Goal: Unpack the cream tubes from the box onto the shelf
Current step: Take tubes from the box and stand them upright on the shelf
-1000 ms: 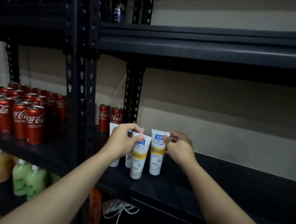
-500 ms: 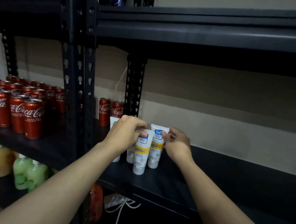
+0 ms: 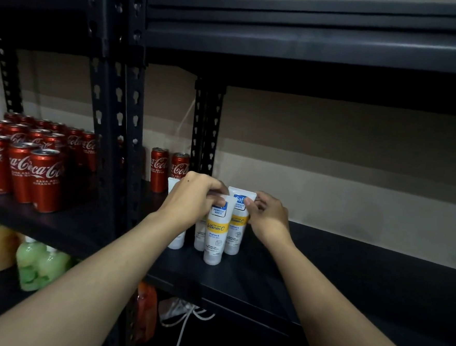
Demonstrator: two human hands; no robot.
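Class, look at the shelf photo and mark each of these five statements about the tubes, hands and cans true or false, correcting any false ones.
1. The cream tubes stand cap-down on the shelf. True.
2. The left hand grips the top of the front tube. True.
3. The cola cans sit to the right of the tubes. False: they are to the left.
4. The right hand hangs away from every tube. False: its fingers touch the right tube.
5. The tubes lie flat in a pile. False: they stand upright.
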